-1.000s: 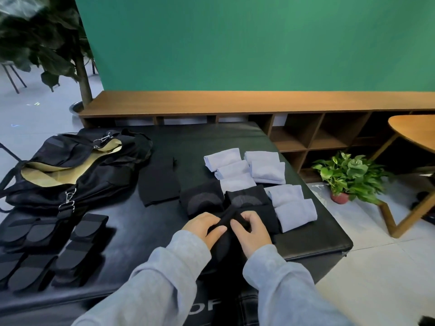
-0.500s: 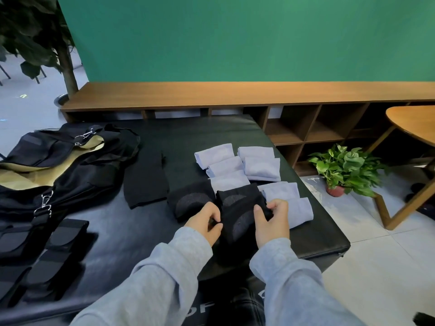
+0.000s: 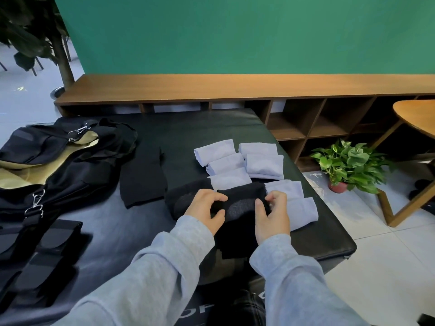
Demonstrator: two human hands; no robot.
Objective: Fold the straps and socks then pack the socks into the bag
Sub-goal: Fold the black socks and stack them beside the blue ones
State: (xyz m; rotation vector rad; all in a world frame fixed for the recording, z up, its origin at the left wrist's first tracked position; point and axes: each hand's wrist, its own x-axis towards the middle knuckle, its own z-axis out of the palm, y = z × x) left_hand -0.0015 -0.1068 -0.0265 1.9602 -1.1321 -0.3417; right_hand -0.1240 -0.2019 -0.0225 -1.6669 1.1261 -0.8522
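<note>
Both hands work one black knitted sock (image 3: 240, 203) lying at the near centre of the black padded table (image 3: 188, 128). The left hand (image 3: 204, 208) pinches its left edge with curled fingers; the right hand (image 3: 273, 215) pinches its right edge likewise. Folded pale-lilac socks (image 3: 259, 158) lie at twelve to two o'clock of it. The open black fabric bag (image 3: 58, 158) sits at ten o'clock, folded black straps (image 3: 49, 250) at eight o'clock.

Bright, even daylight fills the room, with cool light washing the floor (image 3: 28, 100) at far left; shadows lie soft under the folded straps (image 3: 44, 250) on the black mat (image 3: 188, 128). Wide-angle bending curves the wooden shelf (image 3: 235, 88), and the grey sleeves (image 3: 150, 278) blur at the bottom edge
</note>
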